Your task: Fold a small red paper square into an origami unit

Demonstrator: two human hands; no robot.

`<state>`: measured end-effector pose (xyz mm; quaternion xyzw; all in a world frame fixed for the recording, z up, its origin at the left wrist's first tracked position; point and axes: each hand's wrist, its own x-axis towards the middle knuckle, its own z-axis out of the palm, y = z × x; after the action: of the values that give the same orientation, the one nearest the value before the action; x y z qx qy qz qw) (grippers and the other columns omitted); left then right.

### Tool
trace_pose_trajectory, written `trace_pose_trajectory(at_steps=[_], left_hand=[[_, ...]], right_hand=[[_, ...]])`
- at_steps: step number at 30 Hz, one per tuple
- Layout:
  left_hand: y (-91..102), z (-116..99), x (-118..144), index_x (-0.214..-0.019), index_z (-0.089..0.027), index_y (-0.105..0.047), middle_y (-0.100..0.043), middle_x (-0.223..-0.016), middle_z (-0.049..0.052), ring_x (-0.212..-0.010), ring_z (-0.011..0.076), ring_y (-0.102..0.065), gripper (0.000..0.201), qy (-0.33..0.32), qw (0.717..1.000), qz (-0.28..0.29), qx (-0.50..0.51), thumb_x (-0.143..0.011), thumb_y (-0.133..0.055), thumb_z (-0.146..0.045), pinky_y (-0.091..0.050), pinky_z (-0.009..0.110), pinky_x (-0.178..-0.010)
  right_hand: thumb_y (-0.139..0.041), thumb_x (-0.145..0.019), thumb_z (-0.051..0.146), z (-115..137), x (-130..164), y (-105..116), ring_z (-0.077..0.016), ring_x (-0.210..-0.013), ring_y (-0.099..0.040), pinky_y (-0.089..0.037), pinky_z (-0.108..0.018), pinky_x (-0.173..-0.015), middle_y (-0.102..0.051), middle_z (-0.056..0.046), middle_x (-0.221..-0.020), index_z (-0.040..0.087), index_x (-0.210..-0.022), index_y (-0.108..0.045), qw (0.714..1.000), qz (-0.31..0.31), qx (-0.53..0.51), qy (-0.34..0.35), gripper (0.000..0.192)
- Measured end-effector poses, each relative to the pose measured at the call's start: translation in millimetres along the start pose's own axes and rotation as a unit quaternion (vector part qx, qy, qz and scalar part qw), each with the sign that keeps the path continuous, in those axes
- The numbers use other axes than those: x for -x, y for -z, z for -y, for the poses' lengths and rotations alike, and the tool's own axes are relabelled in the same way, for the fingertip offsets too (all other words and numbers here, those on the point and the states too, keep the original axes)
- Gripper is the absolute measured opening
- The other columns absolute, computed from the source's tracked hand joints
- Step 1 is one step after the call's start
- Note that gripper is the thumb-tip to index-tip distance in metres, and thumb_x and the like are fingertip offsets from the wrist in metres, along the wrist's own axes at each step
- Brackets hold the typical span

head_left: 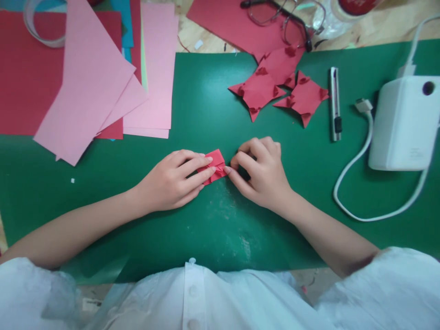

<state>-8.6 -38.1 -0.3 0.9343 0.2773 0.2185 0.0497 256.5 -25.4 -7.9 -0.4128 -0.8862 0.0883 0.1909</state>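
A small folded piece of red paper (216,158) lies on the green mat in front of me. My left hand (173,178) holds it down, fingers stretched over its left part, with several fold layers showing between the fingertips. At the paper's right corner, my right hand (263,172) is closed in a pinch, thumb tip against the edge. The thumb and fingers hide that corner. Beyond my hands lie three folded red paper shapes with pointed corners, among them a left one (259,91), a right one (305,97) and a rear one (280,64).
Pink paper sheets (92,78) and red sheets (30,73) overlap at the left, under a tape roll (29,27). A utility knife (335,105) lies right of the folded shapes. Glasses (288,20) rest at the back. A white power bank (400,123) with its cable (338,183) occupies the right.
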Motion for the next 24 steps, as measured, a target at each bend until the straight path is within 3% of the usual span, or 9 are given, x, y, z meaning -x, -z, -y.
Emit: trace_pose_trajectory(at_steps=[5, 10, 24], left_hand=[[0.9, 0.3, -1.0, -0.129, -0.011, -0.068, -0.078, -0.125, 0.015, -0.111, 0.0260, -0.073, 0.030, -0.001, 1.000, 0.000, 0.004, -0.100, -0.064, -0.019, -0.065, 0.043, -0.095], [-0.3, 0.3, 1.3, -0.131, -0.011, -0.067, -0.077, -0.127, 0.016, -0.113, 0.0268, -0.073, 0.033, 0.001, 1.000, 0.002, 0.010, -0.099, -0.065, -0.018, -0.065, 0.044, -0.095], [-1.0, 0.1, 2.1, -0.133, -0.010, -0.068, -0.077, -0.129, 0.017, -0.116, 0.0274, -0.072, 0.035, 0.006, 1.000, 0.004, 0.025, -0.098, -0.065, -0.017, -0.064, 0.045, -0.098]], right_hand=[[-0.054, -0.106, 0.037, 0.2, -0.4, 1.2, -0.0230, -0.093, -0.048, -0.029, -0.037, -0.082, -0.060, -0.007, -0.091, 0.021, -0.091, -0.063, 0.999, 0.031, -0.010, -0.023, 0.024], [-0.055, -0.106, 0.035, 0.0, -0.3, 1.6, -0.0222, -0.092, -0.048, -0.029, -0.037, -0.081, -0.060, -0.007, -0.091, 0.021, -0.091, -0.062, 1.000, 0.010, -0.007, -0.009, 0.022], [-0.056, -0.105, 0.036, 0.1, 0.5, 1.8, -0.0228, -0.093, -0.048, -0.030, -0.037, -0.083, -0.060, -0.007, -0.091, 0.021, -0.091, -0.063, 0.999, 0.030, -0.012, -0.025, 0.022]])
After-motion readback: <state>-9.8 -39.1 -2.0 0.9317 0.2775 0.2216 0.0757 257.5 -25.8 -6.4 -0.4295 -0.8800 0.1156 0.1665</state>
